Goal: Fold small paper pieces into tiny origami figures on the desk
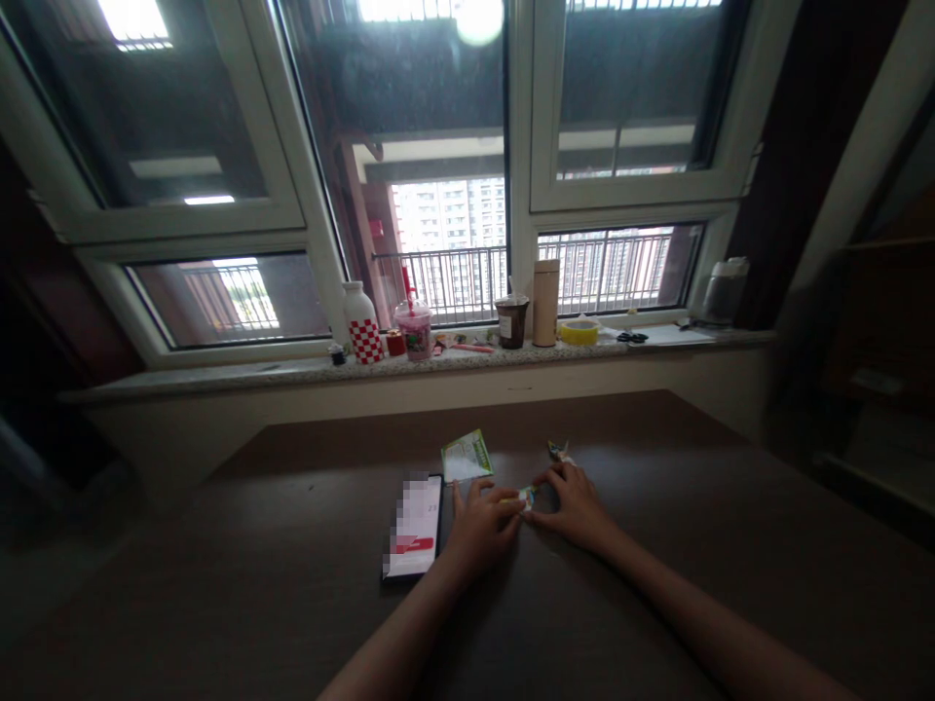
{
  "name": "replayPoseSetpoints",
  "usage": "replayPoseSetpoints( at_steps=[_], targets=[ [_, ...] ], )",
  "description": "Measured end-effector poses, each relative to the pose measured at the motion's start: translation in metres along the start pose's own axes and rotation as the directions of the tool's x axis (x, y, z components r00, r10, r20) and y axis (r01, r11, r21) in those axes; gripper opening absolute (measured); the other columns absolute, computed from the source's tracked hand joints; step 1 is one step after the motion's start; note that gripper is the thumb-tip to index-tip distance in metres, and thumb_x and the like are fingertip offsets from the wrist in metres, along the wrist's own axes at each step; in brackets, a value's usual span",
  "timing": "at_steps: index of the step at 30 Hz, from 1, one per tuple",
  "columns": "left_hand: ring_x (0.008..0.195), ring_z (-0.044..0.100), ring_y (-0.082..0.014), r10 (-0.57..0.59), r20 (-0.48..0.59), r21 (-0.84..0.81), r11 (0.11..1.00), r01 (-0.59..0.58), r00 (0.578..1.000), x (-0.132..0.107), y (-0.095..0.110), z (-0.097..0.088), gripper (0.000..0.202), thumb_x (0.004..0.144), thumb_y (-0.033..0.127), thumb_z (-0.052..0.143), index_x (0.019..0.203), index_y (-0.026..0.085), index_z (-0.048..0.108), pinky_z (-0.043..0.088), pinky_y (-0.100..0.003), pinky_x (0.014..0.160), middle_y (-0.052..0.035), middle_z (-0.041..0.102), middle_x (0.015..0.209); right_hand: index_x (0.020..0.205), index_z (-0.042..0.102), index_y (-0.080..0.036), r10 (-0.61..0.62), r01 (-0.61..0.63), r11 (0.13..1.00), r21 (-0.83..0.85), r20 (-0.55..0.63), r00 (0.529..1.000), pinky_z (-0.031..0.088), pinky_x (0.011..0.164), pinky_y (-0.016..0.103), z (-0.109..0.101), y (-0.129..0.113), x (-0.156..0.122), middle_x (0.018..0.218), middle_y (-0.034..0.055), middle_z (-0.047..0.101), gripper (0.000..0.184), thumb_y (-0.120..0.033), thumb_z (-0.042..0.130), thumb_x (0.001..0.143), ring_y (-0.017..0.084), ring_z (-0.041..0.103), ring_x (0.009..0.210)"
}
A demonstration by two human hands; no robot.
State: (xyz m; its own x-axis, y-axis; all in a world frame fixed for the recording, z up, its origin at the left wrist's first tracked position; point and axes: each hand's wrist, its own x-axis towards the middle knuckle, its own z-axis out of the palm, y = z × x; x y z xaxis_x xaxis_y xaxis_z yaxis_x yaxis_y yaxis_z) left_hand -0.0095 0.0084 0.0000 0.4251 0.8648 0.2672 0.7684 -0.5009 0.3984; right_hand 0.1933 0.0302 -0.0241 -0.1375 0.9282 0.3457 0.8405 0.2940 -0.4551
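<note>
A small white, green and blue piece (526, 498), perhaps paper or thin plastic, lies between my hands near the table's middle. Fingers of my left hand (483, 526) close on its left side. From the right, the thumb and forefinger of my right hand (576, 506) curve round it in a pinch; the fingertips partly cover it. Just past my right hand is another crumpled, colourful scrap (559, 452). A green-and-white packet or card (467, 456) lies flat beyond my left hand. To the left of that hand rests a phone (416, 526) with its screen lit.
The brown table (278, 584) reaches to a wall under the window. On the stone sill (292, 372) stand a checkered white bottle (362, 326), a pink cup (414, 331), a dark drink cup (512, 321), a beige flask (545, 304), yellow tape (579, 334) and scissors (632, 337).
</note>
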Motion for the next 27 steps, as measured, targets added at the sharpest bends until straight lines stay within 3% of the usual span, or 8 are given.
replayPoseSetpoints(
  at_steps=[3,7,11,17,27],
  targets=[
    [0.131,0.037,-0.0308,-0.018,-0.01,-0.01,1.0,0.018,1.0,0.0,-0.002,0.001,0.028,0.09,0.032,0.053,0.115,0.04,0.066,0.0,-0.07,0.11,0.0029,0.064,0.127,0.107,0.066,-0.025,-0.004,0.004,1.0,0.019,0.003,1.0,0.034,0.105,0.044,-0.003,-0.001,0.0,0.12,0.0102,0.052,0.049,-0.054,0.073,0.069,0.029,0.043,0.124],
    [0.133,0.035,-0.032,-0.026,-0.015,0.0,1.0,0.026,1.0,0.001,-0.003,0.002,0.03,0.09,0.032,0.054,0.117,0.038,0.065,0.001,-0.072,0.11,0.0015,0.063,0.129,0.103,0.071,-0.025,-0.003,0.004,0.999,0.053,-0.026,1.0,0.034,0.105,0.043,-0.006,-0.001,0.001,0.116,0.0093,0.057,0.027,-0.04,0.066,0.08,0.027,0.044,0.123],
    [0.134,0.034,-0.0324,-0.038,-0.012,0.022,0.999,0.038,0.999,0.001,-0.003,0.003,0.033,0.089,0.033,0.054,0.121,0.038,0.062,0.002,-0.072,0.11,0.0007,0.061,0.132,0.091,0.077,-0.03,-0.058,0.058,0.994,0.09,-0.01,0.998,0.035,0.105,0.043,-0.008,-0.001,0.002,0.109,0.0065,0.061,0.016,-0.032,0.064,0.082,0.027,0.047,0.118],
    [0.136,0.033,-0.0319,-0.042,-0.009,0.055,0.998,0.043,0.999,0.001,-0.003,0.003,0.033,0.09,0.033,0.053,0.121,0.037,0.063,0.002,-0.071,0.111,0.0001,0.061,0.133,0.089,0.078,-0.036,-0.08,0.078,0.994,0.08,0.026,0.996,0.035,0.104,0.042,-0.007,-0.003,0.002,0.109,0.0047,0.061,0.015,-0.031,0.066,0.081,0.025,0.047,0.116],
    [0.136,0.033,-0.0323,-0.071,0.0,0.069,0.995,0.071,0.997,0.002,-0.003,0.003,0.032,0.089,0.036,0.053,0.12,0.038,0.063,0.003,-0.072,0.111,0.0006,0.061,0.133,0.101,0.076,-0.036,0.06,-0.061,0.997,-0.056,-0.022,0.998,0.039,0.098,0.041,-0.014,-0.015,0.003,0.117,0.0085,0.055,0.025,-0.033,0.064,0.079,0.028,0.046,0.114]
  ],
)
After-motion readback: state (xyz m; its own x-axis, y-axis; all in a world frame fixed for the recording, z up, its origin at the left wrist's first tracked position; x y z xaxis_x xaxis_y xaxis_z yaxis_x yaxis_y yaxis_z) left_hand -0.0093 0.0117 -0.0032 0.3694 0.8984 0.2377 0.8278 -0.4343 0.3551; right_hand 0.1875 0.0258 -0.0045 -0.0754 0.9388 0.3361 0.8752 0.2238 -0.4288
